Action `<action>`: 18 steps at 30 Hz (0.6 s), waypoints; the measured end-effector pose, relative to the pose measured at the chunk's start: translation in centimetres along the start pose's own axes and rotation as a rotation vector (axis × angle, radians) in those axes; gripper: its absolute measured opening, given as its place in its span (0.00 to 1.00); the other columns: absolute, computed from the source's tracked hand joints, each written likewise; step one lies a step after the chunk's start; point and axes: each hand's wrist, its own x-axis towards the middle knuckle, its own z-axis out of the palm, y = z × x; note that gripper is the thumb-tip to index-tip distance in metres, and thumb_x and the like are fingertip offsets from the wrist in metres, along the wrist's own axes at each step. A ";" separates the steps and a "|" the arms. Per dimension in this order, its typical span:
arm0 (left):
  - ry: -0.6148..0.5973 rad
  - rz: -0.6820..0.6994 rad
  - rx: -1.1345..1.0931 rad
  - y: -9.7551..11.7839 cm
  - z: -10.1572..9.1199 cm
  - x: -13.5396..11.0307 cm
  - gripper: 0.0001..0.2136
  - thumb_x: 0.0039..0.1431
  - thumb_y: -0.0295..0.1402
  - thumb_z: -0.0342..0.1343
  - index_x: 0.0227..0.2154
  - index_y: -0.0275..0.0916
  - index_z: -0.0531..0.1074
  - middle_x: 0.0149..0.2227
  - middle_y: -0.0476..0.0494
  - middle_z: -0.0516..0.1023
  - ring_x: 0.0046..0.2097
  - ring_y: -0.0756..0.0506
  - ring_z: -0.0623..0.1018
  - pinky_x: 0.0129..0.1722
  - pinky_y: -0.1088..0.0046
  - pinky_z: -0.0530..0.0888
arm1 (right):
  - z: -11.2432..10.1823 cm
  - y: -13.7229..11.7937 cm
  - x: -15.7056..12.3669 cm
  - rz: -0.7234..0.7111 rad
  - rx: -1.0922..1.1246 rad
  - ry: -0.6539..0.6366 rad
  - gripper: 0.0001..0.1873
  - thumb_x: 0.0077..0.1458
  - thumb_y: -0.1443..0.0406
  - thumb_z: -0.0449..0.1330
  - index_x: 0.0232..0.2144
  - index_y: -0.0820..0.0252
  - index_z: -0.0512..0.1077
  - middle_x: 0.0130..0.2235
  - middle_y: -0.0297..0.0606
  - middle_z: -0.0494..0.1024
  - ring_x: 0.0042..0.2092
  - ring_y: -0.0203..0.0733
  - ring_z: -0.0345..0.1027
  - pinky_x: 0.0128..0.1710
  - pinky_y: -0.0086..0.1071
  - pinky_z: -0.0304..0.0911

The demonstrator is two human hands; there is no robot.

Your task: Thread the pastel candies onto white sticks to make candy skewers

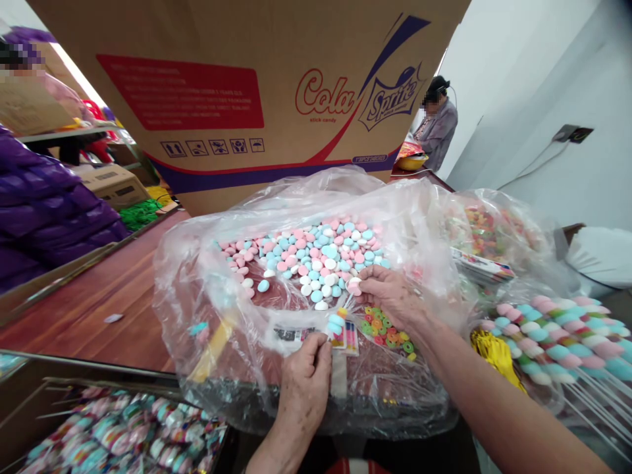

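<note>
Displaying "Cola", "Sprite" and "stick candy", the box (pixel 276 155) is standing behind the plastic (pixel 409 217). Over its near part the left hand (pixel 306 370), fingers curled, is pinching a skewer (pixel 336 323) — long axis pointing away, slightly right. Slanting leftward, the right hand (pixel 392 296) is pinching a candy (pixel 353 288) — beside the pile (pixel 320 253).
</note>
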 end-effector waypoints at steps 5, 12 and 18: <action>-0.004 -0.005 0.003 -0.1 0.0 0.0 0.13 0.61 0.41 0.49 0.30 0.39 0.73 0.19 0.53 0.66 0.22 0.50 0.67 0.23 0.78 0.62 | 0.0 0.3 -0.2 -0.076 -0.040 -0.028 0.12 0.39 0.66 0.67 0.29 0.60 0.69 0.20 0.25 0.71 0.22 0.30 0.64 0.26 0.25 0.59; 0.005 0.004 -0.006 0.1 0.1 -0.1 0.13 0.61 0.41 0.49 0.30 0.39 0.73 0.18 0.54 0.65 0.22 0.50 0.65 0.23 0.77 0.61 | -0.1 1.6 -0.7 -0.205 -0.254 -0.079 0.11 0.47 0.63 0.63 0.34 0.59 0.72 0.29 0.29 0.77 0.29 0.34 0.68 0.31 0.27 0.62; 0.008 0.004 -0.002 0.2 0.0 -0.2 0.13 0.62 0.41 0.47 0.30 0.40 0.72 0.18 0.54 0.65 0.21 0.50 0.66 0.23 0.77 0.62 | 0.0 3.1 -1.2 -0.367 -0.619 0.015 0.10 0.54 0.62 0.58 0.39 0.57 0.73 0.32 0.31 0.77 0.33 0.37 0.70 0.35 0.30 0.65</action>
